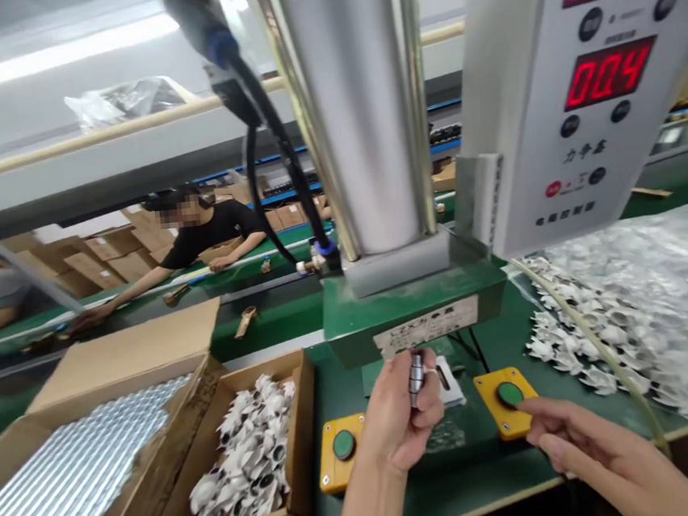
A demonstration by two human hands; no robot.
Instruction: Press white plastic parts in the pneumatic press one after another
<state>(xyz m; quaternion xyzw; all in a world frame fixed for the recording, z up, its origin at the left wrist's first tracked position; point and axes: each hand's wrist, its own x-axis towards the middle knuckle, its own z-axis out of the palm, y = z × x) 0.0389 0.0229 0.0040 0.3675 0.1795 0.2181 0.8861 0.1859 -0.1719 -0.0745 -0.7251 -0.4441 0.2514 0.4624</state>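
Observation:
My left hand (399, 415) is closed around a small shiny metal cylinder part (415, 373), held upright just under the green base of the press (412, 304) and in front of its white fixture (450, 382). My right hand (571, 431) lies at the right, fingers stretched toward the yellow box with a green push button (508, 396), fingertips at its lower right corner. A second yellow box with a green button (343, 446) sits just left of my left wrist.
A small cardboard box of white parts (247, 458) and a larger box of silvery rows (67, 479) stand left. A heap of white parts on plastic (623, 320) lies right. The press column (360, 110) and control panel with red digits (606, 70) rise ahead. Other people work at a far conveyor (195, 232).

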